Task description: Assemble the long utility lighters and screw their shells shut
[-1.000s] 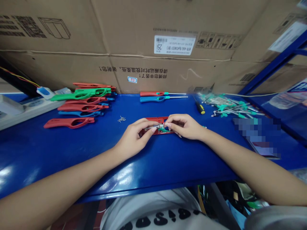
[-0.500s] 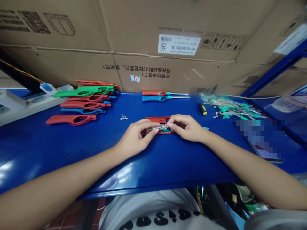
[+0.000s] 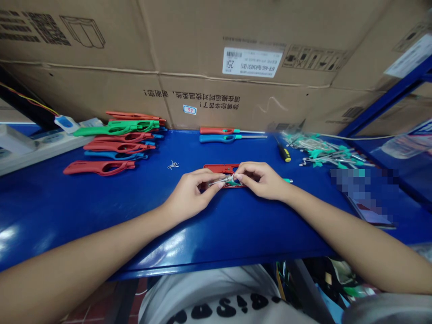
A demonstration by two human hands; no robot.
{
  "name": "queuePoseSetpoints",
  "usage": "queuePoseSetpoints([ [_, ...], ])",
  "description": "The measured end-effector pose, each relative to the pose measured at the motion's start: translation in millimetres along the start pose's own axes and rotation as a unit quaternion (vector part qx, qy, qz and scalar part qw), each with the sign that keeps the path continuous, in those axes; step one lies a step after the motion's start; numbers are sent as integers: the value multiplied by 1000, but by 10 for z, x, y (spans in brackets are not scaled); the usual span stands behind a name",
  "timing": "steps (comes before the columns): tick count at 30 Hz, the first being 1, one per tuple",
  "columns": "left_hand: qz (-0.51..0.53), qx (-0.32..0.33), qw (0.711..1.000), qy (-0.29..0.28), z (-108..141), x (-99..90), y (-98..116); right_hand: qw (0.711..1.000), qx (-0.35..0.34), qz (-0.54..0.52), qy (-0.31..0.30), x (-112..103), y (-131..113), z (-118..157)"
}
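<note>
A clear tube-like part with a metal end (image 3: 218,181) is pinched between the thumb and fingers of my left hand (image 3: 192,194). My right hand (image 3: 261,180) is closed at the metal end of that part, its thumb and fingertip on a small white piece or wire. Beneath both hands lies an open red lighter shell (image 3: 218,168) on the blue table (image 3: 216,225). Green and metal pieces show inside the shell, partly covered by my fingers. A green tip (image 3: 288,180) sticks out to the right, past my right hand.
Red, green and blue handle shells (image 3: 118,146) are stacked at the left, near a power strip (image 3: 57,150). Small screws (image 3: 173,165) lie left of centre. Two lighters (image 3: 218,138) rest at the back. A screwdriver (image 3: 286,153) and a pile of green-and-metal parts (image 3: 324,148) sit at the right.
</note>
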State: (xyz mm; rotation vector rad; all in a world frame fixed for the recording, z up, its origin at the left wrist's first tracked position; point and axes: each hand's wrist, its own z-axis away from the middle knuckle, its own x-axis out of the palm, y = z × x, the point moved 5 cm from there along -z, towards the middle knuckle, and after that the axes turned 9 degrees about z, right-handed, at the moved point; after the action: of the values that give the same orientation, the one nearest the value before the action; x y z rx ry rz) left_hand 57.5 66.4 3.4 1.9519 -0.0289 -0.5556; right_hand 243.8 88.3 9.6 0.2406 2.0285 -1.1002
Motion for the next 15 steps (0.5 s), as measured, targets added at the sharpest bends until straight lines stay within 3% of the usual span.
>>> queuePoseSetpoints([
  [15,-4,-13,1000,0,16,10,-4,1000,-15,0,-4,19,-5,7],
])
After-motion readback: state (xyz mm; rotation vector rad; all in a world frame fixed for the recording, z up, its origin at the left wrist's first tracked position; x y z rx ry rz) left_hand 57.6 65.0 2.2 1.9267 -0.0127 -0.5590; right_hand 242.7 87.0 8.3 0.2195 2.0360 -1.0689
